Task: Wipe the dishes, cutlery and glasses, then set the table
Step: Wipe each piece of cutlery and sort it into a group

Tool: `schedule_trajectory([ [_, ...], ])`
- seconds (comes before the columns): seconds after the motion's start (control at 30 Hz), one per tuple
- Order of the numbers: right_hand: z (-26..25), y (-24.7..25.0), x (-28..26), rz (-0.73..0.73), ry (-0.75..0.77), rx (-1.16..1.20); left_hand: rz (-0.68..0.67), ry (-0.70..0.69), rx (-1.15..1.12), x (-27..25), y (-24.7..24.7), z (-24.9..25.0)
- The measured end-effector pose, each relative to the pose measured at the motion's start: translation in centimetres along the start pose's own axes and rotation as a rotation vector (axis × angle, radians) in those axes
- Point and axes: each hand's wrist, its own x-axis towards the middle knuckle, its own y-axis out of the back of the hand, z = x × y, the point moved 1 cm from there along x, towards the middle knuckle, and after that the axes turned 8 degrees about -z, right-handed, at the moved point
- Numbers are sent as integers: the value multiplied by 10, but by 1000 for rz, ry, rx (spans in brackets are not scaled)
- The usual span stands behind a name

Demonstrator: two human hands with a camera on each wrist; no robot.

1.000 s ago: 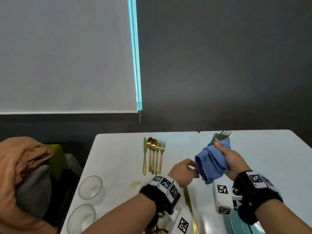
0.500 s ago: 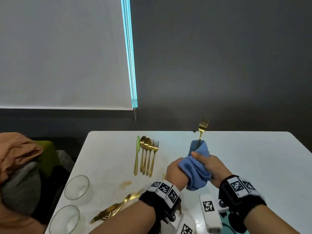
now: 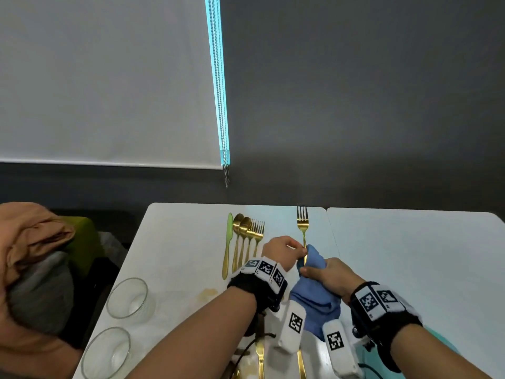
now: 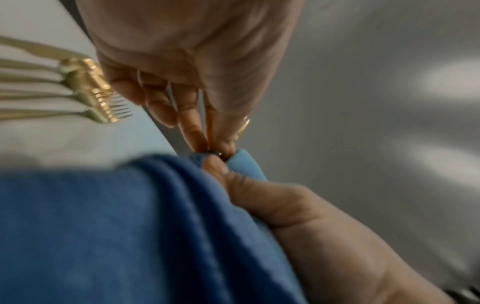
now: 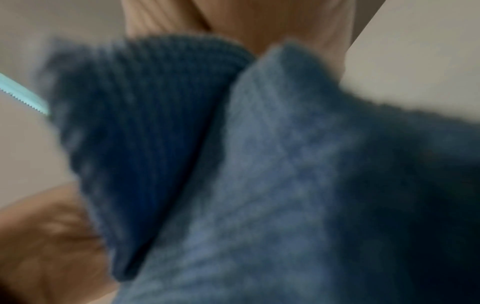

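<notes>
Starting nearest, two gold pieces are noted at 6 o'clock, beside the wrist cameras. The right hand is clamped round the blue cloth, which is wrapped on the lower handle of a gold fork. The left hand is pinched on the handle just above the cloth. Half a second ago the fork stood higher and tilted; it is now drawn out further, tines at 12 o'clock. Wiping of this fork is judged nearly done. Two glasses stand at 8 o'clock. Finished cutlery is ranked at 11 o'clock on the table; this fork is expected there.
</notes>
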Motion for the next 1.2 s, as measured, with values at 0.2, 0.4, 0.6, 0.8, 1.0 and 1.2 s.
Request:
schedule_trajectory([
  [0.2,-11,-11,14,-61,-9,-167,-145,60,41,17,4,-19],
  [0.4,-15,-13,22,-128,-65,-466,-68,133,325,46,33,-31],
  [0.6,9,17,17,-19,-129,-451,-21,333,550,71,49,-77],
  [0.8,29,49,11,33,-154,-365,203,510,387,72,37,-95],
  [1.0,41,66,11,4,-142,-141,334,517,246,54,33,-99],
  [1.2,45,66,16,-36,-119,77,138,441,322,6,-18,-84],
])
